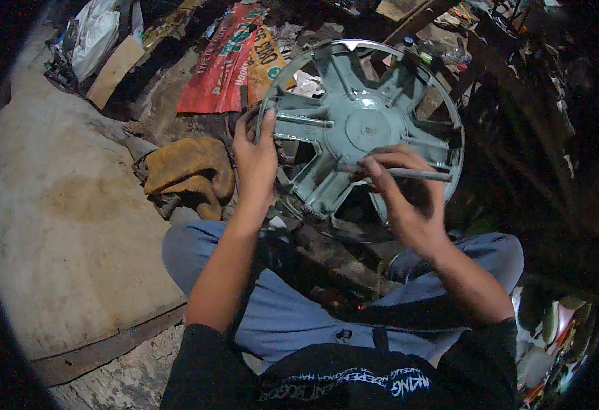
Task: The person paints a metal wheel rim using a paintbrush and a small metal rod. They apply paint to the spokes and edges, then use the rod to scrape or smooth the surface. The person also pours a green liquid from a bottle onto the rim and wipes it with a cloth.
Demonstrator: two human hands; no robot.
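Note:
A round grey-green wheel cover (pixel 366 128) with broad spokes and a raised hub is propped up before my folded legs. My left hand (pixel 255 158) grips its left rim, fingers behind and thumb in front. In front of the lower right spokes, my right hand (pixel 414 201) is closed around a slim, grey, stick-like tool (pixel 419 174). The tool's tip points left, near the base of a lower spoke. Whether the tip touches the cover, and what kind of tool it is, I cannot tell.
A crumpled yellow-brown cloth (pixel 187 171) lies left of my left forearm, beside a pale, stained board (pixel 81 205). Beyond the cover are a red printed sheet (pixel 221 65), a white plastic bag (pixel 96 34) and mixed scrap. More litter (pixel 552 342) lies at the lower right.

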